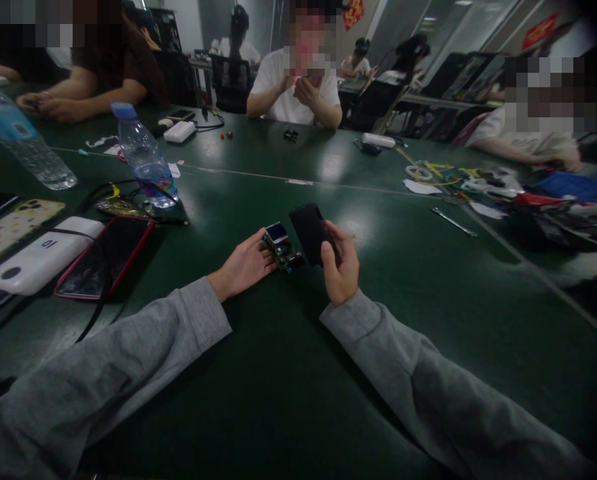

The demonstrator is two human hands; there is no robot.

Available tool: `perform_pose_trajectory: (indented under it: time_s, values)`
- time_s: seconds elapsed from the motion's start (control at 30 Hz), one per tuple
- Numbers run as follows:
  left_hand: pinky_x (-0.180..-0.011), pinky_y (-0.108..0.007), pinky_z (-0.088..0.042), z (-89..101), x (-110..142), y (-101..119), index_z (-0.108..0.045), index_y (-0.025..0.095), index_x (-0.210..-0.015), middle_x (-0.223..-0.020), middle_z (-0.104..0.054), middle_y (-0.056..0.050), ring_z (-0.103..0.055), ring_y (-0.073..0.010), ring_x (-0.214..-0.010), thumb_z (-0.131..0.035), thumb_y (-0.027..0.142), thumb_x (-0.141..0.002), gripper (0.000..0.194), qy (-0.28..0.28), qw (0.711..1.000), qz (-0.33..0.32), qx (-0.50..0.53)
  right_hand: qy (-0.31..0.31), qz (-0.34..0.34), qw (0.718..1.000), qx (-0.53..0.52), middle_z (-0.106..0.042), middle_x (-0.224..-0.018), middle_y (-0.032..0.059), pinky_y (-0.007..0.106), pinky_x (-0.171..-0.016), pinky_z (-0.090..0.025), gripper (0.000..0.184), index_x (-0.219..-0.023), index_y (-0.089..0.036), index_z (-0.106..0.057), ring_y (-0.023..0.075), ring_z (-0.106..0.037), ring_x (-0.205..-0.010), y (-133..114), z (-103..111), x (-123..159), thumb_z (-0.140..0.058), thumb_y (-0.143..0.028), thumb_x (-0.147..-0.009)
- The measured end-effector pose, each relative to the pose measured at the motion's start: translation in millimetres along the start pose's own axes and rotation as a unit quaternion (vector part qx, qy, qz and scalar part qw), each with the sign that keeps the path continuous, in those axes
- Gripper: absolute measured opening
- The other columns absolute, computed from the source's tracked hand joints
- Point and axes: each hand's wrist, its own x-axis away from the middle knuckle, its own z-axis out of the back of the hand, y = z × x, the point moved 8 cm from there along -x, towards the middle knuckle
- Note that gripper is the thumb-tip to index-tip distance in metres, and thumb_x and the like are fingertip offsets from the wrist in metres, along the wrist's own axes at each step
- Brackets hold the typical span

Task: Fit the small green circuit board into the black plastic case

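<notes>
Over the green table, my left hand holds a small circuit board with a little screen. The board rests on the fingers, tilted, and its lower end has small parts sticking out. Just to its right, my right hand grips a flat black plastic piece, which looks like a case or cover. The thumb lies on its near face and the other fingers are behind it. A narrow gap seems to separate the black piece from the board.
On the left lie a red-edged phone, a white power bank and cables, with a water bottle behind. A tweezer-like metal tool and a heap of wires are to the right. Across sits a person.
</notes>
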Motion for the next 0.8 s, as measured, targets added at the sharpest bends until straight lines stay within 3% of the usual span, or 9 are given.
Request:
perform_pose_trajectory:
  time_s: [0.33, 0.8]
  values:
    - [-0.096, -0.033, -0.04, -2.2, -1, -1, -0.06, 0.014, -0.113, -0.105, -0.067, -0.01, -0.062, -0.0194, -0.1, -0.052, 0.043, -0.093, 0.036, -0.021, 1.0, 0.004, -0.019, -0.08, 0.069, 0.991, 0.078, -0.058, -0.125, 0.0103, 0.051, -0.104, -0.045, 0.039, -0.131, -0.026, -0.053, 0.0267, -0.054, -0.12, -26, -17, 9, -0.048, -0.038, -0.094]
    - [-0.101, -0.035, -0.035, -2.1, -5, -2, -0.061, 0.016, -0.105, -0.107, -0.067, -0.009, -0.059, -0.0206, -0.106, -0.059, 0.045, -0.088, 0.033, -0.044, 0.998, -0.014, -0.046, -0.074, 0.09, 0.987, 0.111, -0.055, -0.126, 0.0113, 0.052, -0.105, -0.044, 0.039, -0.132, -0.025, -0.049, 0.0264, -0.052, -0.122, -25, -19, 10, -0.048, -0.035, -0.095]
